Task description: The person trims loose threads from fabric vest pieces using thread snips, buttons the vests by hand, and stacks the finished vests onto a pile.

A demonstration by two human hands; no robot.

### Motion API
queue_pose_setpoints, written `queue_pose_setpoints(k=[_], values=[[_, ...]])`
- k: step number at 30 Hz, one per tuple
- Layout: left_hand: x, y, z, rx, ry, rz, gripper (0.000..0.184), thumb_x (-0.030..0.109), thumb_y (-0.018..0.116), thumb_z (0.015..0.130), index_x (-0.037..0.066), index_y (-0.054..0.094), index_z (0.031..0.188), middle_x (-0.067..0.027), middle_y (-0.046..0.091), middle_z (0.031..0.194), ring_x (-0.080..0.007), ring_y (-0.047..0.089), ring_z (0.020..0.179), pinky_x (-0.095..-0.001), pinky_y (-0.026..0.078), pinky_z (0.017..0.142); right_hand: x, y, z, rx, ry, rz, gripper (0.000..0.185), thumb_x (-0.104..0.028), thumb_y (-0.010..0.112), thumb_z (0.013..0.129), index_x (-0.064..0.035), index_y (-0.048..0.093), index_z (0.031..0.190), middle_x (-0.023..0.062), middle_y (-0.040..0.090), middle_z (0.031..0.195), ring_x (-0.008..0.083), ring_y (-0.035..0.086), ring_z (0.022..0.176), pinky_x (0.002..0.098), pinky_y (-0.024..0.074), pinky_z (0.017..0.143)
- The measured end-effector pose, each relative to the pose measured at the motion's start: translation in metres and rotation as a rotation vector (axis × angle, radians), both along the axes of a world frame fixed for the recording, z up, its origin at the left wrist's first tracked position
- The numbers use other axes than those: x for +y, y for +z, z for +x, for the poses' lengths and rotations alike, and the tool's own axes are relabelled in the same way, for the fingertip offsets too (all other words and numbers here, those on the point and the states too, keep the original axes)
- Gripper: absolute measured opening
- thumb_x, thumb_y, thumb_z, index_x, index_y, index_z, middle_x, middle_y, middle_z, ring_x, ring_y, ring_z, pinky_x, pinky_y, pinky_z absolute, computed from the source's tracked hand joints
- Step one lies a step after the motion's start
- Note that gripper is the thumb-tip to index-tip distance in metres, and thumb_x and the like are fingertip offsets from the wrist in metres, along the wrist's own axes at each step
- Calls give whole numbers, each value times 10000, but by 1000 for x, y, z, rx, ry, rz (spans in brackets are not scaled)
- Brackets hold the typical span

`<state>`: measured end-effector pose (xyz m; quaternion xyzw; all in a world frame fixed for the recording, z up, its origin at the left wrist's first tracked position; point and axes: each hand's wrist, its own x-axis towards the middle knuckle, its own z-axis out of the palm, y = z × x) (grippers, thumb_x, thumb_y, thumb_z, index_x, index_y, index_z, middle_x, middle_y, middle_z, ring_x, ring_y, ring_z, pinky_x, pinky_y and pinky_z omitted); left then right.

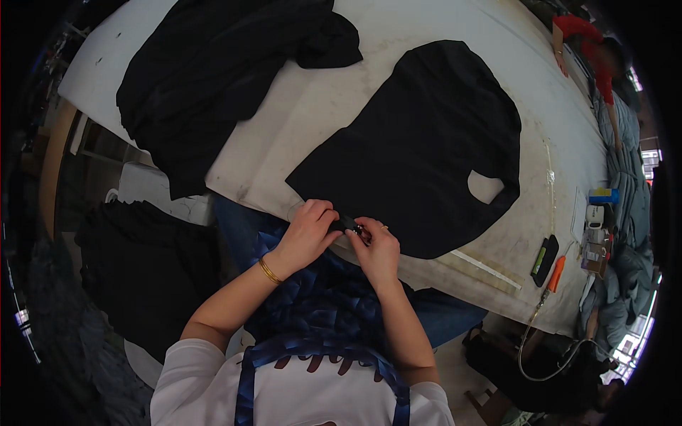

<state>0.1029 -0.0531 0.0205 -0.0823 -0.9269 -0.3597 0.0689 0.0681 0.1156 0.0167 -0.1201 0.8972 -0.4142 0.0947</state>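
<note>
White tee nearest; our hands pinch a small black piece betw. them.
L hand & R hand grip it together, prob. to steady it; black cloth spread flat just beyond, likely for reach; box well right of R hand, contents unclear.

View from my head, facing forward and down
I look over my white shirt, with my left hand and right hand fairly near, around mid-view; the table stretches away ahead. The wide, rounded picture bends at dark edges, reaching a person in red farther off, upper right.
</note>
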Motion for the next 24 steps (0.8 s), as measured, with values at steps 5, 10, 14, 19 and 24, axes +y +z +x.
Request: queue_pose_setpoints(k=[5,10,14,19,24], values=[[5,-10,-1,0,15,37,178,27,668,755,-5,576,904,-137,530,1004,-311,508,952,-365,447,833,0,0,0,20,7,9,253,-133,751,736,-41,658,953,58,591,691,163,568,614,281,473,588],[1,-7,-1,-29,80,127,98,23,610,805,-12,561,882,-144,550,912,-325,523,882,-382,450,773,0,0,1,-6,-3,4,253,-136,752,738,-45,660,955,59,599,701,160,573,621,279,474,591],[-3,-8,-2,-37,136,151,74,24,595,823,-21,549,862,-151,563,841,-338,538,824,-388,448,730,-1,1,1,-21,-8,-8,247,-140,749,744,-46,662,955,61,608,714,160,586,637,276,478,600],[-6,-8,2,-60,138,185,71,25,621,807,-14,583,852,-144,585,881,-321,562,844,-370,467,739,-1,-2,1,-1,2,0,233,-145,740,755,-45,663,951,69,621,731,164,605,652,279,484,606],[-8,-11,10,-45,137,250,73,37,636,797,-13,600,836,-130,598,930,-316,563,866,-370,474,743,-1,-2,1,-10,1,14,216,-144,733,764,-47,667,945,79,637,757,169,620,655,282,489,606]])
